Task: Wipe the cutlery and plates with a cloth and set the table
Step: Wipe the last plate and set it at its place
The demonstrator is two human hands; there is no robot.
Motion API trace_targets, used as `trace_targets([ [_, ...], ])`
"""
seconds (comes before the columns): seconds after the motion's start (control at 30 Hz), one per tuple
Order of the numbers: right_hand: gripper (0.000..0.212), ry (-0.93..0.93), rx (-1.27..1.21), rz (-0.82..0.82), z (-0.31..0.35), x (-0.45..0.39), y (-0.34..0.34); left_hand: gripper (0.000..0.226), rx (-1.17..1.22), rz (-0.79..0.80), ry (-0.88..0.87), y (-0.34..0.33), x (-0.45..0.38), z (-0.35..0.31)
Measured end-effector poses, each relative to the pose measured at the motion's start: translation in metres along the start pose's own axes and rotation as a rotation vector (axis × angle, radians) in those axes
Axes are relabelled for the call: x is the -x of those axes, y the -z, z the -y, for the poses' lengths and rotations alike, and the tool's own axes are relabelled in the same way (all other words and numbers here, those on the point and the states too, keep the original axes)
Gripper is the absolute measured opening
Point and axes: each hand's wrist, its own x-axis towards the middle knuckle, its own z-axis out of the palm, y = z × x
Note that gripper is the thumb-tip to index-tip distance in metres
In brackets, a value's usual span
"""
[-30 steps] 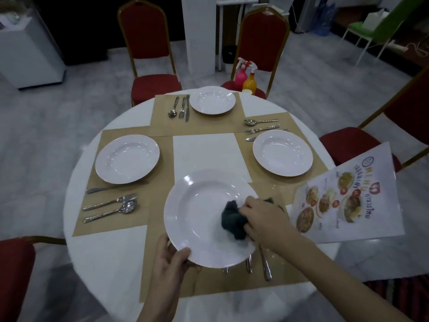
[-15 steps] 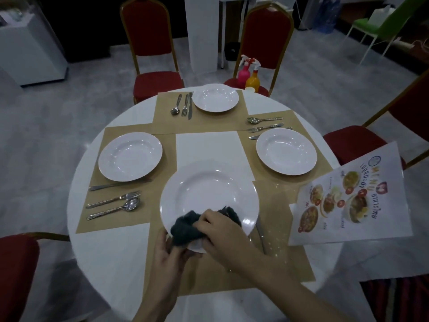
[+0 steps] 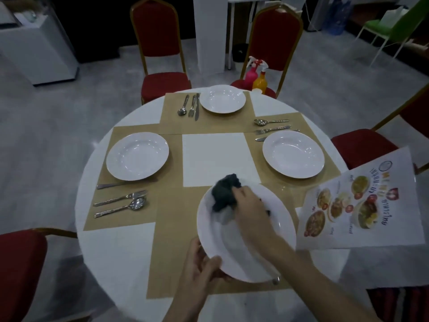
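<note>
round white table (image 3: 116, 247) | grey floor (image 3: 46, 126) | left hand (image 3: 199, 268) grips plate (image 3: 285, 219) | right hand (image 3: 250, 205) clutches cloth (image 3: 224, 192)

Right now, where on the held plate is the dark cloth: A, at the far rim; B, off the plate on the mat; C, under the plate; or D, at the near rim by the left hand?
A: the right hand presses the cloth on the plate at its far rim, while the left hand grips the near rim.
</note>
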Motion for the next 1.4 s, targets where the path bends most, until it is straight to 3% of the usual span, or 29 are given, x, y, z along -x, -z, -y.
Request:
trace_targets([
  [0.13, 0.02, 0.332, -0.04, 0.124, 0.039, 0.02, -0.006, 0.042, 0.123, -0.084, -0.006, 0.004, -0.014, -0.006],
  [0.23, 0.028, 0.455, -0.071, 0.347, 0.023, 0.028, 0.008, 0.044, 0.191, -0.145, -0.015, 0.029, -0.012, -0.014],
  [0.3, 0.032, 0.49, 0.012, 0.385, 0.004, 0.029, 0.023, 0.046, 0.184, -0.158, -0.027, 0.042, -0.009, -0.016],
  [0.47, 0.04, 0.278, 0.15, 0.123, -0.042, 0.023, 0.031, 0.039, 0.06, -0.092, -0.043, 0.04, -0.005, -0.007],
  [0.53, 0.041, 0.149, 0.2, 0.034, -0.04, 0.015, 0.027, 0.052, 0.017, -0.037, -0.036, 0.025, -0.002, -0.006],
  [0.6, 0.03, 0.005, 0.197, 0.037, -0.023, 0.009, 0.018, 0.061, -0.03, 0.014, -0.015, 0.007, -0.001, -0.003],
  [0.7, 0.026, -0.071, 0.034, 0.052, 0.012, 0.014, 0.003, 0.04, -0.034, 0.069, -0.001, -0.012, -0.004, 0.0],
  [0.83, 0.027, 0.183, -0.005, 0.231, 0.032, 0.037, 0.005, 0.042, 0.069, 0.003, 0.01, -0.001, -0.009, -0.002],
  [1.0, 0.031, 0.44, 0.066, 0.47, -0.004, 0.056, 0.028, 0.045, 0.169, -0.102, 0.045, 0.039, 0.0, 0.0],
  [1.1, 0.036, 0.388, 0.187, 0.404, -0.028, 0.06, 0.028, 0.045, 0.114, -0.075, 0.042, 0.049, 0.003, 0.007],
  [1.2, 0.048, 0.197, 0.266, 0.194, -0.043, 0.051, 0.014, 0.055, 0.037, -0.006, 0.041, 0.041, 0.006, 0.012],
  [1.3, 0.031, 0.063, 0.211, 0.114, -0.029, 0.031, 0.006, 0.056, -0.039, 0.074, 0.047, 0.021, 0.008, 0.012],
  [1.4, 0.033, 0.028, 0.123, 0.009, -0.005, 0.017, -0.006, 0.046, -0.08, 0.1, 0.033, 0.007, 0.004, 0.01],
])
